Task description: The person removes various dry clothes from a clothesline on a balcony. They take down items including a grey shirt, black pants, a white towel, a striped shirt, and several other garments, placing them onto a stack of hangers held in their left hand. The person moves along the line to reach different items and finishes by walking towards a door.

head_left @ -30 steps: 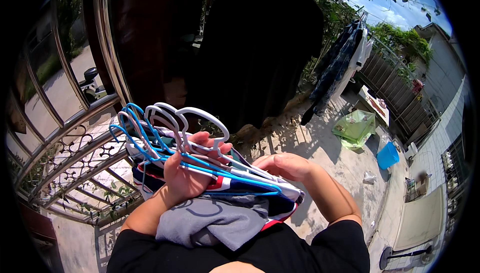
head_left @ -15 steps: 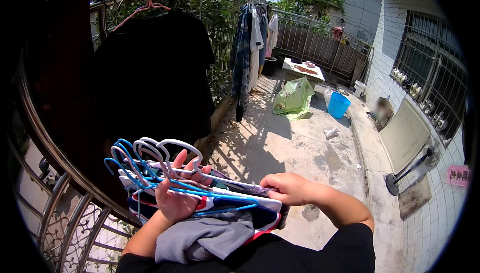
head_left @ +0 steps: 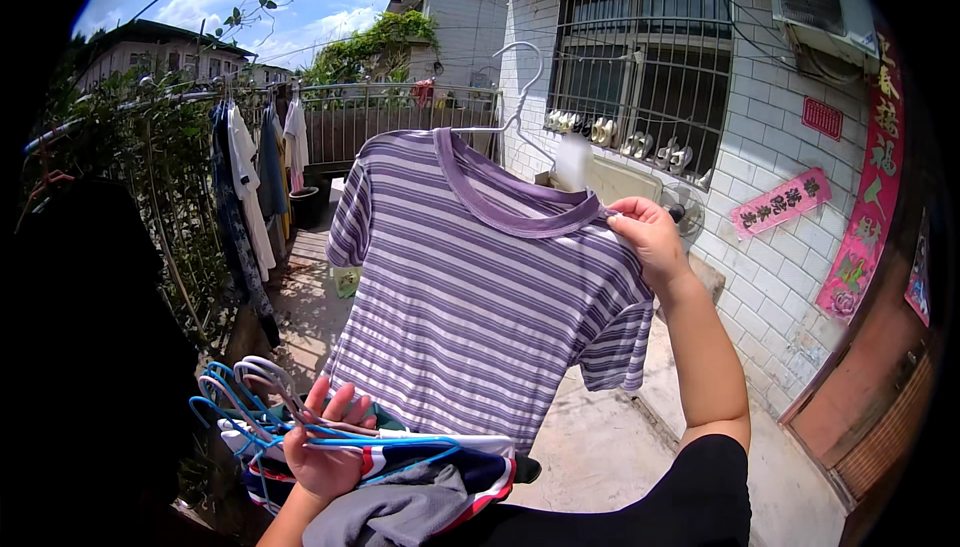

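My right hand [head_left: 652, 239] pinches a purple-and-white striped T-shirt [head_left: 475, 292] at its right shoulder, holding it up. A white hanger [head_left: 520, 112] sits inside the shirt, its hook rising above the purple collar. Low on the left, the fingers of my left hand [head_left: 325, 457] are curled round a bundle of blue, white and greyish plastic hangers [head_left: 262, 377]. Clothes hang from that bundle, among them a navy garment with red and white trim [head_left: 478, 477]. A grey cloth [head_left: 405, 507] lies across my left forearm. The striped shirt's lower edge is hidden behind the bundle.
A black T-shirt [head_left: 85, 277] hangs on the left, and more clothes [head_left: 245, 177] hang along the railing [head_left: 400, 97]. To the right stands a white brick wall [head_left: 760, 157] with a barred window [head_left: 640, 67], shoes on its sill, and a brown door [head_left: 870, 397].
The striped T-shirt on its hanger has come out of the bundle and up, lifted by my right hand. My left hand keeps the other hangers. The view has swung right.
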Tool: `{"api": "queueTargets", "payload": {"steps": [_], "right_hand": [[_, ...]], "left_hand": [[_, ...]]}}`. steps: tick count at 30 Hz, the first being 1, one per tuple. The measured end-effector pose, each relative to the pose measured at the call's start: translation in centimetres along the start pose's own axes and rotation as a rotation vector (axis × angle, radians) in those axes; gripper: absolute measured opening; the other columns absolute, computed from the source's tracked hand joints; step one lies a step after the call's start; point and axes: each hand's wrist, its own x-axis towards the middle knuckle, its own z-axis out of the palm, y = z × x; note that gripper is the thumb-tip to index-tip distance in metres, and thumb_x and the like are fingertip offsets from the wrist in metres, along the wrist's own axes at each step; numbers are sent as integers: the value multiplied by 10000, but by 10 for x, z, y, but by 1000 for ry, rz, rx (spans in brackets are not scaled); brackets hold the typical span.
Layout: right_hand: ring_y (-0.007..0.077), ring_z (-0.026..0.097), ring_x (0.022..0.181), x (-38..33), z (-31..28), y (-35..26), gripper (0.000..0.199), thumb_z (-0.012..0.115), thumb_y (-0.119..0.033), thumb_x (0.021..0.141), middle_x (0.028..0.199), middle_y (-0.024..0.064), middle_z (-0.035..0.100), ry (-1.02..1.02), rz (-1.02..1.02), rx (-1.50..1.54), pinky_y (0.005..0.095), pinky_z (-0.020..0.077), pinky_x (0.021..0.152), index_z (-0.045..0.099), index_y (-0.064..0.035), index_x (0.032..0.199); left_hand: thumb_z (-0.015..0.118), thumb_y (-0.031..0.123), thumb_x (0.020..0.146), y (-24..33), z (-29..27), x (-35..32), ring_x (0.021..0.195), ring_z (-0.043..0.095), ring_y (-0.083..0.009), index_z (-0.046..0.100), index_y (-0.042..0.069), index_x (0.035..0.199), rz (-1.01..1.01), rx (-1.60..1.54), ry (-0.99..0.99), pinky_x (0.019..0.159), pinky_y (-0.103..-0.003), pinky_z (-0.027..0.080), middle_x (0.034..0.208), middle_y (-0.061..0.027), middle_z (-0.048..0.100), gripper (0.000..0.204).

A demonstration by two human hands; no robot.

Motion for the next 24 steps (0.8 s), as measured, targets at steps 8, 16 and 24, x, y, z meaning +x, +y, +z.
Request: {"api": "queueTargets", "payload": {"steps": [8, 16, 24], "right_hand": [[116, 553, 695, 118, -88, -83, 164, 598, -27, 751, 822, 71, 593, 403, -398, -160, 215, 456, 661, 563, 7, 907], [190, 607, 752, 270, -100, -137, 160, 648, -152, 650, 815, 75, 645, 896, -539, -746, 288, 472, 707, 648, -82, 793], [241, 596, 886, 354, -107, -160, 190, 565, -180, 666, 927, 93, 637, 1084, -344, -1297, 319, 454, 791, 661, -132, 822]], "left_hand": [[463, 390, 808, -56, -18, 68, 1113, 469, -314, 346, 127, 1297, -136, -54, 19, 929, -457, 378, 1226, -122, 484, 567], [456, 386, 815, -77, -75, 160, 1112, 468, -321, 346, 127, 1286, -117, -158, -52, 944, -455, 371, 1207, -128, 494, 548], [466, 402, 810, -70, -113, 252, 1106, 476, -286, 336, 119, 1299, -61, -105, -80, 934, -430, 380, 1198, -100, 512, 579]]}}
